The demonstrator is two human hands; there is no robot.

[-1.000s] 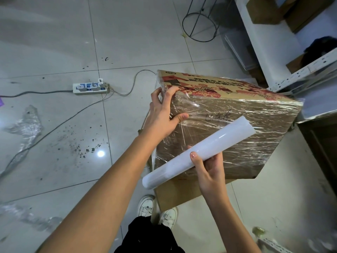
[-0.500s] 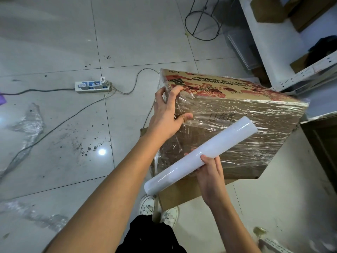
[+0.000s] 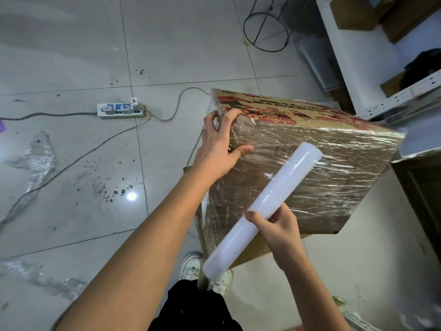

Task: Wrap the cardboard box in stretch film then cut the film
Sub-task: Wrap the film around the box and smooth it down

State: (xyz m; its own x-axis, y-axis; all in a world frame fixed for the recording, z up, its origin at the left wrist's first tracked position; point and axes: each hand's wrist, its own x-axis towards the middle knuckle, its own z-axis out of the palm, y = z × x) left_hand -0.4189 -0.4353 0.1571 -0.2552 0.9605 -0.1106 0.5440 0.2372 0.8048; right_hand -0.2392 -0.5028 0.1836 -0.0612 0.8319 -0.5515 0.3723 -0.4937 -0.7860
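Note:
A large cardboard box [image 3: 334, 168] with red print on top stands tilted in front of me, its sides covered in clear stretch film. My left hand [image 3: 219, 146] grips the box's near left corner, fingers over the top edge, thumb on the side face. My right hand [image 3: 276, 225] holds the white stretch film roll [image 3: 265, 206] around its middle. The roll lies slanted across the box's near face. Film runs from the roll's lower end onto the box's left edge.
A white power strip [image 3: 120, 110] with cables lies on the tiled floor to the left. Scraps of crumpled film [image 3: 35, 163] lie at far left. A wire stand [image 3: 266, 27] and white shelving [image 3: 353, 68] are behind the box. My white shoes [image 3: 191, 266] are below it.
My right hand has shifted its grip on the roll, now wrapping it from below with the thumb over the top. The roll's lower end has dropped a little. My left hand stays on the corner.

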